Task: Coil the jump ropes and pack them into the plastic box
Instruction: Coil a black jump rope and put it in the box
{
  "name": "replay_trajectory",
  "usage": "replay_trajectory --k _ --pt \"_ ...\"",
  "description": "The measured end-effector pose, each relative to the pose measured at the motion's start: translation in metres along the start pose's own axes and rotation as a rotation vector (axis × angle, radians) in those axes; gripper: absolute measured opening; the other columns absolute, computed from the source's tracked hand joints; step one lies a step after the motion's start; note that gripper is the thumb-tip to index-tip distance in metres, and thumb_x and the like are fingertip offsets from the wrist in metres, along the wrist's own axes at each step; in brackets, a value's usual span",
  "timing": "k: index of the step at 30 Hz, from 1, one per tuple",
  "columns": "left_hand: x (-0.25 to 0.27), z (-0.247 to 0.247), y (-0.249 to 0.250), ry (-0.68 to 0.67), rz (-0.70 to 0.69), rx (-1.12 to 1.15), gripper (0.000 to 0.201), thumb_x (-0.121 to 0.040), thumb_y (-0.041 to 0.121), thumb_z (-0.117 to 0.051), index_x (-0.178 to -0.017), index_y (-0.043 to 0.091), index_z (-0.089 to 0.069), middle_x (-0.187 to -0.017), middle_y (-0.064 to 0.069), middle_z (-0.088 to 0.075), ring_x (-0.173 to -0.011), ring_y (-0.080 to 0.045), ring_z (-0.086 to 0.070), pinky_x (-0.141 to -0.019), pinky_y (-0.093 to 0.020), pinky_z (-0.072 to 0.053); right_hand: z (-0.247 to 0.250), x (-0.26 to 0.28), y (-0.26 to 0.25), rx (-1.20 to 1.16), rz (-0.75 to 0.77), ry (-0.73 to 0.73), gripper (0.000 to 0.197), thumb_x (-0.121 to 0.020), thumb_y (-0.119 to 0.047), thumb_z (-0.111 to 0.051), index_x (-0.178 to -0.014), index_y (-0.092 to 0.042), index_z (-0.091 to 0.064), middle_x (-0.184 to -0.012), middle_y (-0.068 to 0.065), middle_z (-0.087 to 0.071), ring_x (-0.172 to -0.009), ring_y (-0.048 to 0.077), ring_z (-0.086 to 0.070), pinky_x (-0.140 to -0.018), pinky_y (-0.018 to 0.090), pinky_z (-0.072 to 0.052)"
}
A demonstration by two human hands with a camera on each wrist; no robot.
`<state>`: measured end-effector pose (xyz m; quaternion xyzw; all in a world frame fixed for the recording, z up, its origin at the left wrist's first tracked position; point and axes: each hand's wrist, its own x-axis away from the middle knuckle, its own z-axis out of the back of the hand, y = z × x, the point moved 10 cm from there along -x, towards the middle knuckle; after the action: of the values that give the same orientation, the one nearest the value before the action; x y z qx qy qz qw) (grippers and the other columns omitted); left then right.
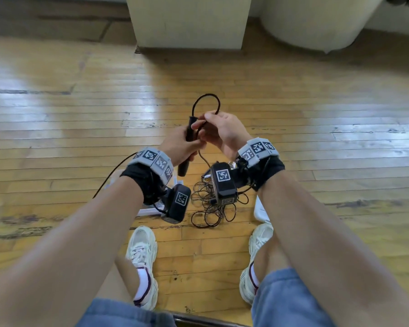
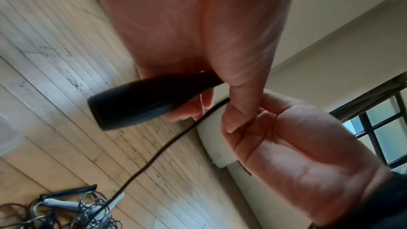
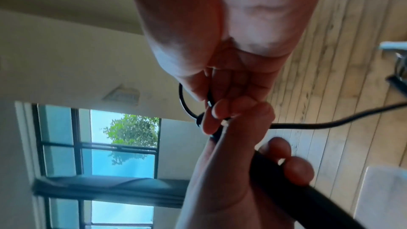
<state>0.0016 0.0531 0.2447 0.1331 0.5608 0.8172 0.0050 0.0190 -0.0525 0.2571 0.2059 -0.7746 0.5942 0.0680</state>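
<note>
Gripped in the left hand (image 1: 178, 143), fingers curled round its shaft, is the black handle (image 1: 185, 149) of a jump rope, held aloft over the wooden floor (image 1: 57, 119) with its butt end pointing near and down. Right hand (image 1: 220, 131): thumb and fingertips pinch the black cord (image 1: 207, 102) just beside the handle's far end, where the cord arches into a small loop on the far side of both hands. From the hands, one strand of cord drops toward the floor. Tangled heap of further ropes (image 1: 210, 204): lies on the floor between the wrists and the white sneakers (image 1: 142, 256), with pale handles visible in the left wrist view. Translucent plastic box (image 2: 8, 137): only a blurred edge shows, left of the heap. Cream pillar base (image 1: 189, 22): stands at far centre.
</note>
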Motion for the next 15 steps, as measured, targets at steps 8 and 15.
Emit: replay_trajectory --k 8,15 --pt "-0.009 0.044 -0.004 0.185 0.02 0.201 0.022 -0.101 0.017 -0.057 -0.085 0.005 -0.067 -0.085 -0.017 -0.07 -0.068 -0.022 -0.063 -0.069 -0.035 -0.055 -0.022 -0.016 0.029 0.528 -0.099 -0.264 0.029 -0.094 -0.004 -0.055 -0.118 -0.019 -0.063 -0.12 0.003 -0.067 -0.119 0.022 -0.06 -0.1 0.038 -0.047" --pt "-0.01 0.094 -0.009 0.448 0.013 0.455 0.018 -0.101 0.013 -0.056 -0.086 0.007 -0.062 -0.085 -0.012 -0.068 -0.064 -0.015 -0.062 -0.062 -0.026 -0.053 -0.009 -0.025 0.042 1.248 -0.075 -0.187 0.027 -0.105 -0.029 -0.049 -0.108 -0.013 -0.071 -0.1 -0.002 -0.071 -0.075 0.005 -0.059 -0.07 0.021 -0.046"
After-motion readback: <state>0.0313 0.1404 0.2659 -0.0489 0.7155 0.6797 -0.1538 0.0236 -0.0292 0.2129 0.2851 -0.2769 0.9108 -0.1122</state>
